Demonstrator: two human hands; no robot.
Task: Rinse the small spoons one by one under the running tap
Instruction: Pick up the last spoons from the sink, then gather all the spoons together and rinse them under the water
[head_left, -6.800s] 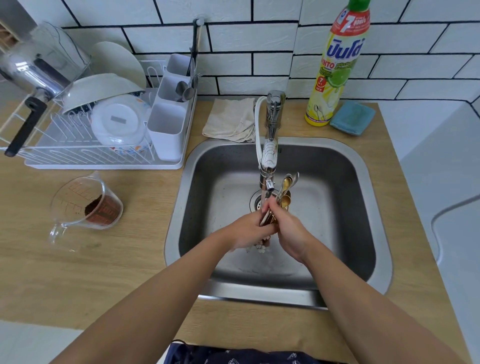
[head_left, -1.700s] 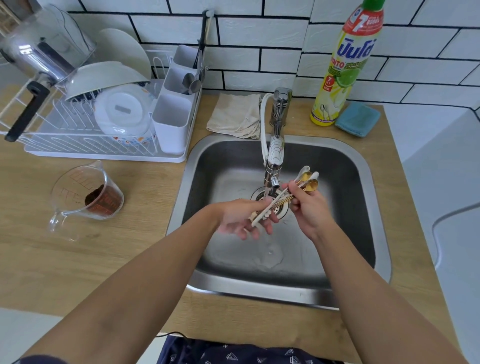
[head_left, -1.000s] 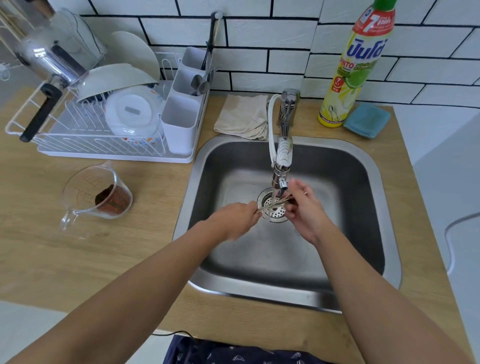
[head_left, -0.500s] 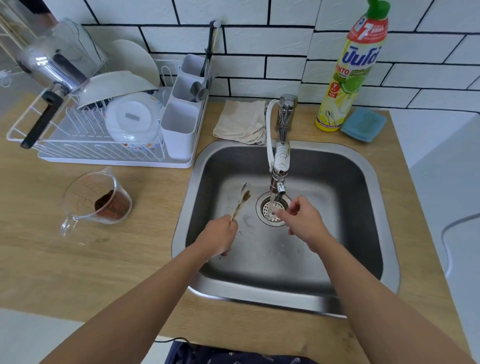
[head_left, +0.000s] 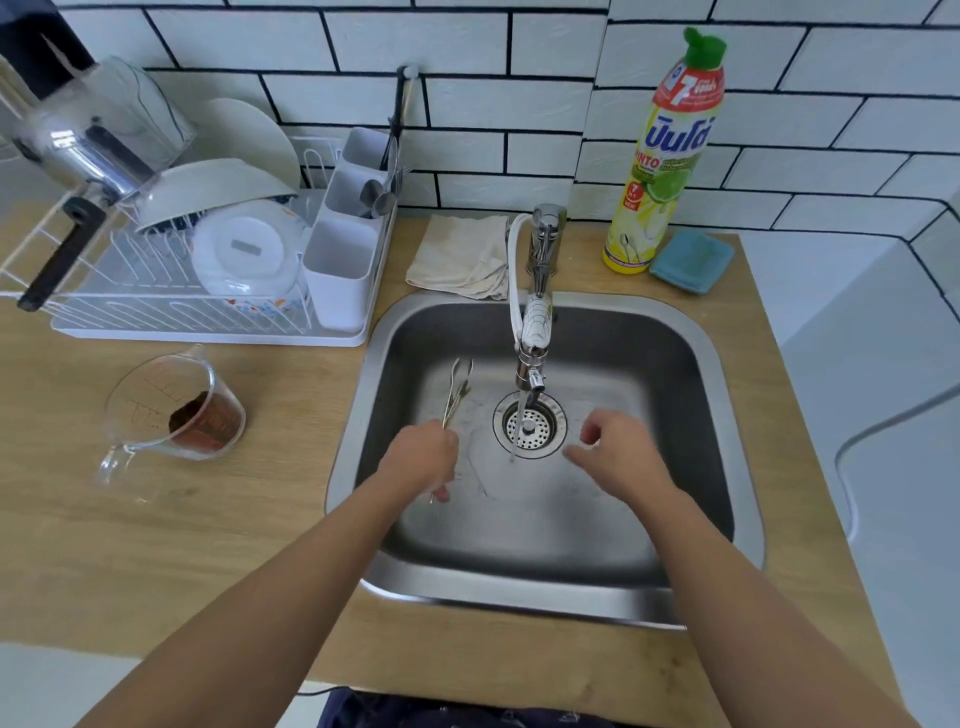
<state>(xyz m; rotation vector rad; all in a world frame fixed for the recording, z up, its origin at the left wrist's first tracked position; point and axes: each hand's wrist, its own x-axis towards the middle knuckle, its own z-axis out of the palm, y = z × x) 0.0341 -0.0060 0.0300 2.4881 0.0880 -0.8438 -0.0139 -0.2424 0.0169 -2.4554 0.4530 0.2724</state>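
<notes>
Sink (head_left: 722, 364), steel: tap (head_left: 535, 332) running onto drain. L hand (head_left: 423, 457) fingers clamped on spoons (head_left: 457, 389), bunch held over basin left of stream. R hand (head_left: 621, 452) empty, fingers loosely curled, right of stream.

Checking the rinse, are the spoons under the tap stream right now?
No, the left hand holds the bundle of small metal spoons off to the left of the thin water stream falling onto the drain.
</notes>
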